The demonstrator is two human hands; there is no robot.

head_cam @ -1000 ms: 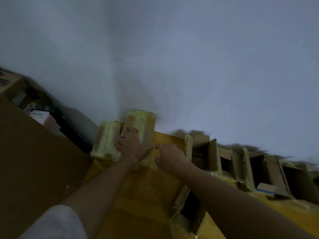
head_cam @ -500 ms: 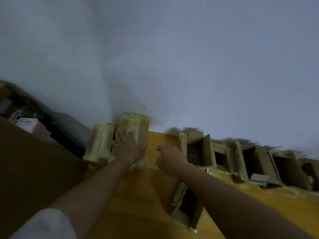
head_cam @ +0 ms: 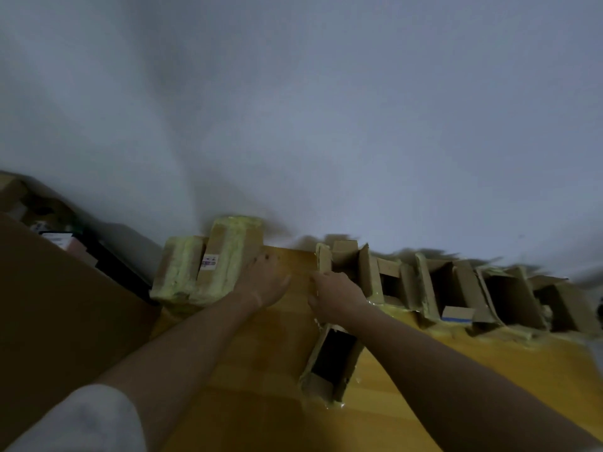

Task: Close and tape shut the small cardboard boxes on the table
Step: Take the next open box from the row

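Two closed boxes wrapped in yellowish tape stand side by side at the table's far left: a lower one (head_cam: 177, 272) and a taller one (head_cam: 233, 252) with a small label. My left hand (head_cam: 266, 280) lies just right of the taller box, fingers relaxed, touching its lower right side. My right hand (head_cam: 336, 295) hovers by the left flap of the first open cardboard box (head_cam: 346, 265), fingers loosely curled and holding nothing that I can see. Another open box (head_cam: 332, 363) lies under my right forearm.
Several more open boxes (head_cam: 456, 285) run in a row along the wall to the right, with yellowish tape scraps below them. A large brown carton (head_cam: 65, 314) stands left of the yellow wooden table (head_cam: 261, 370). Clutter fills the far left corner.
My left hand has slid off the top of the taller taped box to its right side. My right hand has moved right toward the first open box. The view has shifted.
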